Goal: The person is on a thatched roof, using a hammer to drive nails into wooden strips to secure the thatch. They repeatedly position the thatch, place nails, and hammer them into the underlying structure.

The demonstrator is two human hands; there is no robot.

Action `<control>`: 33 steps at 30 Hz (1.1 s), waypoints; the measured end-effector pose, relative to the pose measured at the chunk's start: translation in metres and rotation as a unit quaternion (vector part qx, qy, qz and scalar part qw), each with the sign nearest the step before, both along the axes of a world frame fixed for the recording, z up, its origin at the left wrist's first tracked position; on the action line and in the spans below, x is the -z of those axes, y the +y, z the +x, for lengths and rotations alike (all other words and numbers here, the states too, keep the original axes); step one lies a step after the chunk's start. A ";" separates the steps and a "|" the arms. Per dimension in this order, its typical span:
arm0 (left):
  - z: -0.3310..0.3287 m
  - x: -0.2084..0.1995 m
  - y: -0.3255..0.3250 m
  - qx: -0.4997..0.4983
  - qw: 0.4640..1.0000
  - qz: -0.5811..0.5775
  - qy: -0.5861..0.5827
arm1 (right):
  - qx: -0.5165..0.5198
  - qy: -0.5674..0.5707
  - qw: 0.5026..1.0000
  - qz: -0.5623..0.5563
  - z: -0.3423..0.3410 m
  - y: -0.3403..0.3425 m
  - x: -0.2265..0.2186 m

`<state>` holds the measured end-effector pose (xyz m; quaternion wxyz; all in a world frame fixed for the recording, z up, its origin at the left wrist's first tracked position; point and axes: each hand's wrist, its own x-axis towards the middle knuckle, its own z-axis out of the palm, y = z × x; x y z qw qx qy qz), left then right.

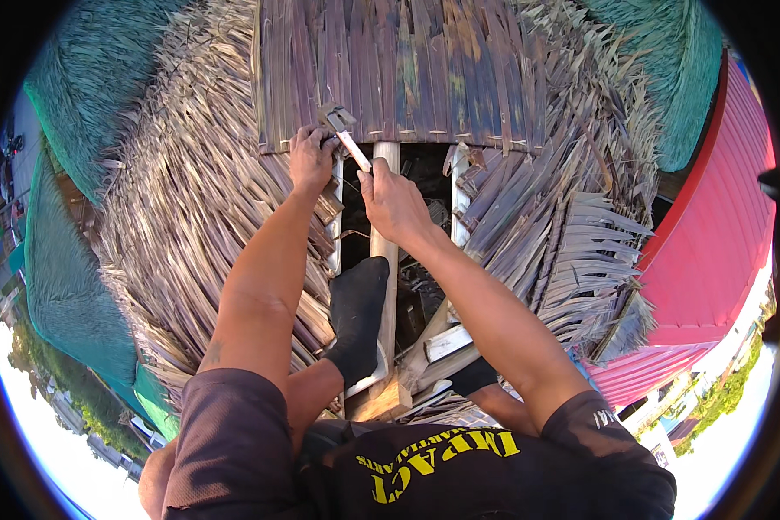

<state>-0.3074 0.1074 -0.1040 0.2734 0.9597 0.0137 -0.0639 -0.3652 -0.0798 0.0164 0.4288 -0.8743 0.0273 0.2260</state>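
My right hand point(396, 201) is closed round the pale handle of a hammer point(353, 149). Its metal head is up and to the left, close to the fingertips of my left hand point(310, 160). Those fingers are bent together at the lower left corner of a dried palm-leaf thatch panel point(399, 74); what they pinch, if anything, is too small to make out. A row of pale stitches runs along the panel's lower edge. Below that edge a round wooden pole point(386, 227) crosses a dark gap in the roof, with white-edged rafters on both sides.
My foot in a black sock point(358, 308) rests beside the pole. A cut timber end point(385, 400) and several crossed poles lie below it. Loose thatch point(199, 191) slopes down on both sides. Green netting point(87, 95) covers neighbouring roofs; a red metal roof point(711, 234) lies right.
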 end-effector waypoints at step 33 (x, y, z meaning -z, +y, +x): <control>0.001 0.016 0.013 0.008 0.999 -0.049 -0.008 | -0.076 0.117 0.983 -0.116 0.021 0.002 -0.010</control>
